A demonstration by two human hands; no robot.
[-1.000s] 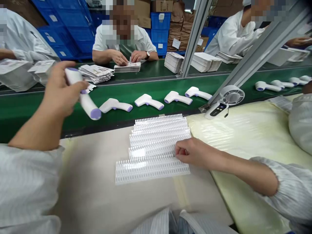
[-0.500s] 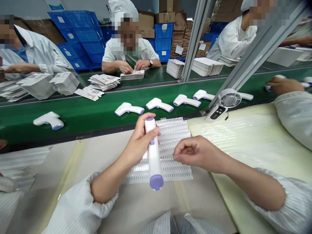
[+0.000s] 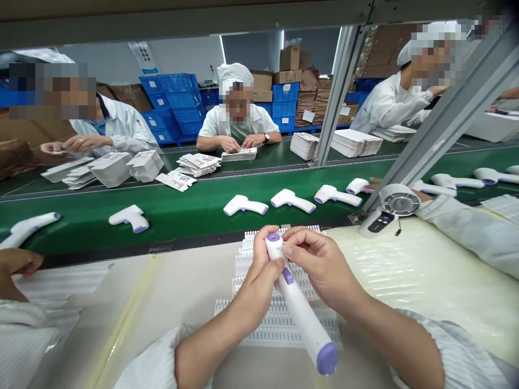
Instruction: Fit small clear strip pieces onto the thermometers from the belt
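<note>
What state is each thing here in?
Left hand: gripping the thermometer's body.
Right hand: fingers pinching near its upper end.
White infrared thermometer: held in both hands, tilted, purple end toward the person.
Other thermometers: lying apart in a row.
Green conveyor belt: carrying those thermometers; motion cannot be told.
White ribbed plastic strips: laid flat beneath the hands.
Small white fan: upright; running or not, cannot tell.

The person's left hand (image 3: 257, 286), right hand (image 3: 320, 265) and the white plastic thermometer (image 3: 298, 308) hide most of the white ribbed plastic strips (image 3: 279, 329). Printing on the stacked paper leaflets (image 3: 193, 165) is too small to read.
</note>
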